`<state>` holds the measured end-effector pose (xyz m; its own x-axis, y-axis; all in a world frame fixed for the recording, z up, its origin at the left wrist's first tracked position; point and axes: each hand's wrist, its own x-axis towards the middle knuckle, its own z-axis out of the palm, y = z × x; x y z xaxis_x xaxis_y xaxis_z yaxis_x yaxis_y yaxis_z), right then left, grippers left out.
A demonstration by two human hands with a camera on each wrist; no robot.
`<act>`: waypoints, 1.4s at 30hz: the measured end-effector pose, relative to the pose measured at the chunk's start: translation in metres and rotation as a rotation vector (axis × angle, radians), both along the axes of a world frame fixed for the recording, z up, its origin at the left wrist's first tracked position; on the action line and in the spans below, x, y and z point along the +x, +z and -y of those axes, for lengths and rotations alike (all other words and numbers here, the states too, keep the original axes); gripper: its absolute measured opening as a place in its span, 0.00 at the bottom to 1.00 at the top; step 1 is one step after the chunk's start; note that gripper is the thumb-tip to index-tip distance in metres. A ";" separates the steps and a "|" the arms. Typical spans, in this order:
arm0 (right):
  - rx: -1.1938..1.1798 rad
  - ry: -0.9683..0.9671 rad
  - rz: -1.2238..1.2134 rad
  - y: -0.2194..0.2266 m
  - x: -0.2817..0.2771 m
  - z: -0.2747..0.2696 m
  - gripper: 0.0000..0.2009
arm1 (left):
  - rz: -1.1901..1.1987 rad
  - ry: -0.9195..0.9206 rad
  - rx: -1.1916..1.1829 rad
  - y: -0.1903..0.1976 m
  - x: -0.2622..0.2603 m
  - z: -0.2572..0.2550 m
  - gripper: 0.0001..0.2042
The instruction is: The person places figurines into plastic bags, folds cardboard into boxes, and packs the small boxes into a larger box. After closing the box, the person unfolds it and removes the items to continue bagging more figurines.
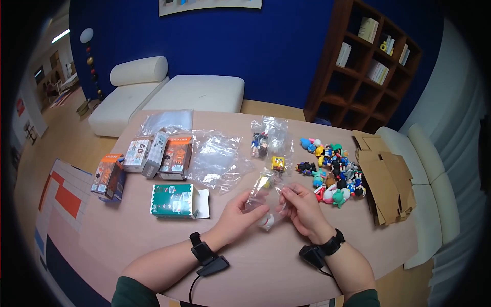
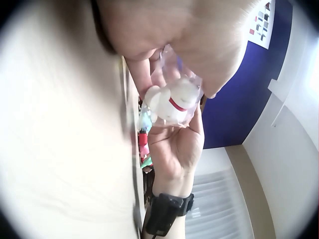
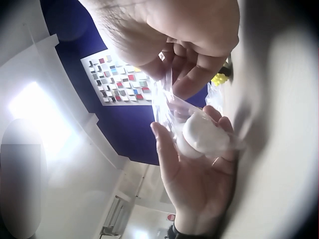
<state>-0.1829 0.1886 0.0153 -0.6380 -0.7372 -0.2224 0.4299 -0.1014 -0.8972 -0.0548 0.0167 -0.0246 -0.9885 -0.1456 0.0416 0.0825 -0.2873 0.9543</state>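
Note:
A white toy figure with a red band round its neck (image 2: 175,103) sits inside a small clear plastic bag (image 3: 174,107). My left hand (image 1: 239,216) holds the bag from its side, fingers behind the figure and thumb in front. With thumb and fingertips, my right hand (image 1: 306,209) pinches the bag's upper edge. The figure (image 1: 266,221) hangs low in the bag between both hands, above the table. Just beyond the hands lies a yellow square-faced figure (image 1: 277,163), near a bagged dark-haired figure (image 1: 260,145).
Many small colourful figures (image 1: 335,171) are heaped at the right, beside flattened cardboard (image 1: 381,179). To the left stand a green box (image 1: 172,200) with its flap out and several other small boxes (image 1: 176,157). Loose clear bags (image 1: 217,156) lie at the table's middle.

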 end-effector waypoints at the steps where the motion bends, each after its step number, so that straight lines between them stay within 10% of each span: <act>1: 0.000 0.001 0.002 -0.003 0.001 0.001 0.07 | 0.054 0.037 -0.059 -0.001 0.000 0.002 0.19; 7: -0.070 -0.089 -0.008 -0.022 0.006 0.006 0.07 | 0.141 -0.201 0.228 0.021 0.003 -0.002 0.16; 11: 0.074 0.064 -0.177 -0.011 0.016 0.007 0.07 | 0.067 0.046 0.377 -0.001 -0.003 0.000 0.09; 42: 0.054 0.035 -0.273 -0.009 0.027 0.011 0.06 | 0.046 0.127 0.250 0.001 0.001 -0.005 0.06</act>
<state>-0.1561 0.1778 0.0066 -0.6540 -0.7516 -0.0853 0.1735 -0.0393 -0.9840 -0.0541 0.0220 -0.0234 -0.9617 -0.2683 -0.0558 0.0908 -0.5041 0.8589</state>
